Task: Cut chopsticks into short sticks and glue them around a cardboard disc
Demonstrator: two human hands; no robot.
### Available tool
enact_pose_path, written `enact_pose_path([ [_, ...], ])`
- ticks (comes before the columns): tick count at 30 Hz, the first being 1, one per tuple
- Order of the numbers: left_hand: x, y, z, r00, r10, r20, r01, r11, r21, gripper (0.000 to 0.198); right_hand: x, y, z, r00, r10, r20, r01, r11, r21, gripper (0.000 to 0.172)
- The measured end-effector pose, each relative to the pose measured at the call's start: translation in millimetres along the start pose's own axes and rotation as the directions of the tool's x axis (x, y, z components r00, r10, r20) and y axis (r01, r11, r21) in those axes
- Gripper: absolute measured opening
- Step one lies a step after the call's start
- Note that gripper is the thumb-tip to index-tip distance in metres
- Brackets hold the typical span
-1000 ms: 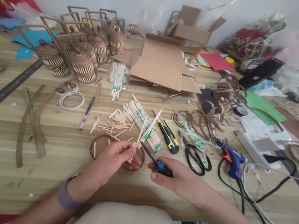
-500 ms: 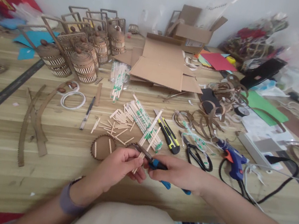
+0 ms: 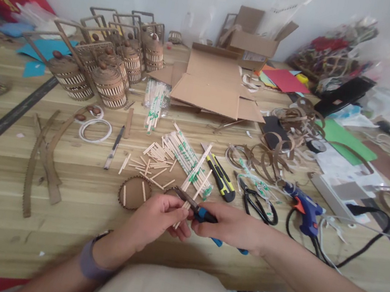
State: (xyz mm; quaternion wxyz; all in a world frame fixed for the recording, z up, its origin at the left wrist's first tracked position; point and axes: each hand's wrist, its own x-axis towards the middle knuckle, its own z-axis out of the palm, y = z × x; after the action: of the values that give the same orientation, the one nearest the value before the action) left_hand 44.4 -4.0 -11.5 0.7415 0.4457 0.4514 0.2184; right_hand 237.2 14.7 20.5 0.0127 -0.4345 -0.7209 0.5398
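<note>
Thin wooden chopsticks (image 3: 196, 172) are pinched in my left hand (image 3: 163, 215), pointing away from me. My right hand (image 3: 229, 227) is wrapped around blue-and-black handled pliers (image 3: 201, 213), whose jaws lie across the sticks just above my left fingertips. Whether the jaws are fully closed on the wood is hard to make out. Beyond my hands lie short cut stick pieces (image 3: 159, 156) and chopsticks in green-printed wrappers (image 3: 186, 152). A round cardboard disc (image 3: 135, 193) with a toothed rim and two sticks on it sits left of my hands; another is mostly hidden behind them.
A yellow-black utility knife (image 3: 220, 176), black scissors (image 3: 259, 205) and a blue glue gun (image 3: 305, 209) with its cable lie to the right. Cardboard strips (image 3: 44, 165) lie left. Several lantern-like models (image 3: 109, 84) stand at the back left, cardboard sheets (image 3: 207, 88) at the back.
One chopstick has shifted slightly and leans further right at its far end. Both hands and the pliers stay in nearly the same place.
</note>
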Motion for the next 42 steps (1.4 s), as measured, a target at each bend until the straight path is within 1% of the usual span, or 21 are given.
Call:
enact_pose_path([
  [3,0,1,-0.5,1.000,0.006,0.009,-0.007,1.000,0.003,0.036,0,0,0,0.998,0.028,0.053,-0.030,0.999,0.041,0.016],
  [7,-1,1,-0.1,1.000,0.005,-0.001,-0.005,1.000,-0.003,0.037,0,-2,-1,0.998,0.041,0.057,-0.045,0.996,0.071,0.016],
  [10,-1,1,0.5,1.000,0.003,0.003,-0.003,1.000,-0.008,0.037,0,-1,2,0.997,0.067,0.046,-0.069,0.996,0.056,0.016],
  [12,-1,1,0.7,1.000,0.010,0.008,-0.010,1.000,0.002,0.037,1,0,5,0.997,0.078,0.019,-0.079,0.996,0.029,0.015],
  [16,-1,2,0.3,0.999,0.033,0.008,-0.033,0.999,0.042,0.035,2,2,13,0.993,0.076,-0.093,-0.080,0.996,-0.044,0.015],
  [19,-2,2,0.2,0.999,0.054,-0.001,-0.054,0.996,0.065,0.033,3,1,17,0.990,0.060,-0.129,-0.066,0.997,-0.043,0.014],
  [22,-2,2,1.0,0.998,0.066,-0.003,-0.065,0.994,0.086,0.033,5,3,18,0.992,0.047,-0.119,-0.047,0.999,0.002,0.014],
  [26,-1,0,2.0,0.999,0.036,-0.022,-0.034,0.994,0.101,0.033,6,6,18,0.998,-0.007,-0.066,0.010,0.998,0.054,0.015],
  [30,-2,0,2.5,0.999,0.026,-0.035,-0.021,0.991,0.130,0.033,7,5,14,0.996,-0.089,0.008,0.086,0.981,0.174,0.015],
  [32,-3,1,2.7,0.999,0.016,-0.030,-0.012,0.989,0.146,0.033,6,4,12,0.992,-0.121,0.040,0.108,0.965,0.238,0.014],
  [34,-3,2,3.1,1.000,0.007,-0.029,-0.003,0.988,0.152,0.033,6,3,10,0.990,-0.133,0.053,0.115,0.957,0.265,0.014],
  [36,-4,2,3.4,1.000,0.008,-0.028,-0.004,0.988,0.154,0.033,5,4,10,0.991,-0.120,0.061,0.100,0.960,0.262,0.013],
  [38,-4,1,3.8,1.000,0.015,-0.025,-0.011,0.987,0.159,0.034,5,5,12,0.996,-0.056,0.062,0.040,0.971,0.236,0.011],
  [40,-4,1,4.3,0.999,0.024,-0.024,-0.020,0.986,0.168,0.035,4,5,13,0.999,0.022,0.029,-0.028,0.980,0.195,0.010],
  [42,-4,1,4.5,0.999,0.033,-0.023,-0.028,0.982,0.184,0.036,4,5,14,0.999,0.050,-0.010,-0.047,0.987,0.153,0.008],
])
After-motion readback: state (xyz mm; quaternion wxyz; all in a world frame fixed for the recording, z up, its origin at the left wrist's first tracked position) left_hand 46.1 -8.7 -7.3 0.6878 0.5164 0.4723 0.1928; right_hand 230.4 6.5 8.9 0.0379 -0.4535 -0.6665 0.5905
